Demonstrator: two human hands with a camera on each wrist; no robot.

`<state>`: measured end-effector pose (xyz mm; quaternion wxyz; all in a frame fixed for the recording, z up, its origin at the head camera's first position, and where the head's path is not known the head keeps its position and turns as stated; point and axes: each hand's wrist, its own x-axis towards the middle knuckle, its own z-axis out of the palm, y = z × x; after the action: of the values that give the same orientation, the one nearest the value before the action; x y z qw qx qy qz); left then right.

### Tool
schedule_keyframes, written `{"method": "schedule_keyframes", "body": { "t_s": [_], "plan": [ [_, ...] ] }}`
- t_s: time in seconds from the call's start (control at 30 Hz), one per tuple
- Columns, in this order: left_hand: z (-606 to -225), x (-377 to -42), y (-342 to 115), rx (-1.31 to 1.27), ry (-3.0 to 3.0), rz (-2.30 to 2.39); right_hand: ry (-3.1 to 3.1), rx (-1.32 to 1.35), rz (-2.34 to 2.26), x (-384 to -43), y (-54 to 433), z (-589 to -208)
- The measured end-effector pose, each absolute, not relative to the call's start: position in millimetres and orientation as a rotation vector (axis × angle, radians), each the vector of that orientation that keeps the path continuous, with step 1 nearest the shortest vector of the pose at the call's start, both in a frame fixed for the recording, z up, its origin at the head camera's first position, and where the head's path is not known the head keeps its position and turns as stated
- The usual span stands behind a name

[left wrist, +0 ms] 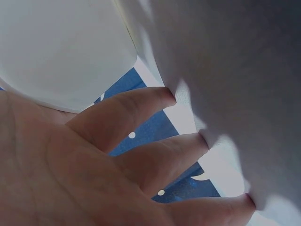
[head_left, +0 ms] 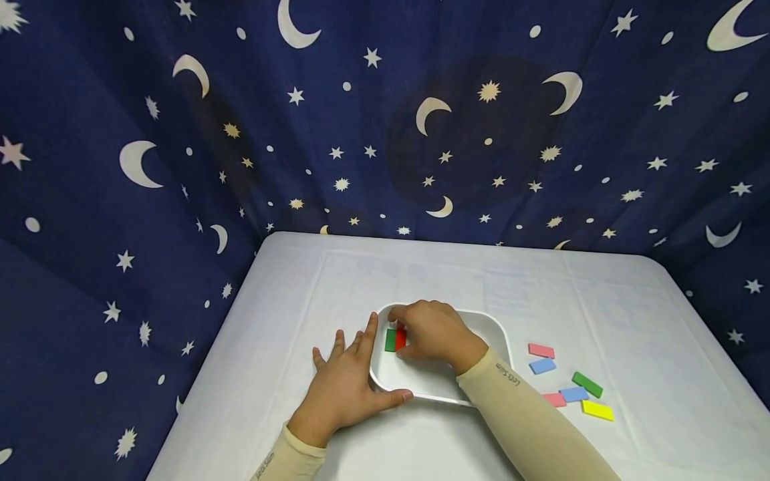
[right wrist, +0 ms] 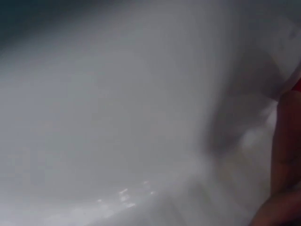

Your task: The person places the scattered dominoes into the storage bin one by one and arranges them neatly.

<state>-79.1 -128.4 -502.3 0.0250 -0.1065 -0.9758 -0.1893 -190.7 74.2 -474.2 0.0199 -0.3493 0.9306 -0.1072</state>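
A white tray point(head_left: 433, 382) with rounded corners stands on the table. Inside it, against the left part, a green block point(head_left: 390, 340) lies beside a red block point(head_left: 400, 339). My right hand point(head_left: 442, 334) reaches into the tray and pinches the red block between thumb and fingers, covering part of it. In the right wrist view only the fingers point(right wrist: 286, 150) and a sliver of red show at the right edge. My left hand point(head_left: 345, 401) is spread at the tray's left side, index finger and thumb along its rim; the left wrist view shows three fingers point(left wrist: 162, 160) on the white cloth.
Right of the tray lie several loose blocks: a pink block point(head_left: 541, 351), a blue block point(head_left: 543, 366), a green block point(head_left: 587, 384), a yellow block point(head_left: 597, 410) and others. White cloth point(head_left: 631, 321) covers the table. A dark blue curtain point(head_left: 361, 120) with moons and stars hangs behind and beside it.
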Motion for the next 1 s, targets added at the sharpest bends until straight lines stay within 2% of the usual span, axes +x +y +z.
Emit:
{"method": "schedule_keyframes", "body": {
  "t_s": [0.73,1.0],
  "plan": [
    [-500,-79,-127,-0.314,-3.026,-0.593,2.868,-1.077,-0.337,-189,75,-472],
    [-500,-78,-127,-0.303,-3.049,-0.594,2.839,-1.03,-0.327,-182,78,-461]
  ]
}}
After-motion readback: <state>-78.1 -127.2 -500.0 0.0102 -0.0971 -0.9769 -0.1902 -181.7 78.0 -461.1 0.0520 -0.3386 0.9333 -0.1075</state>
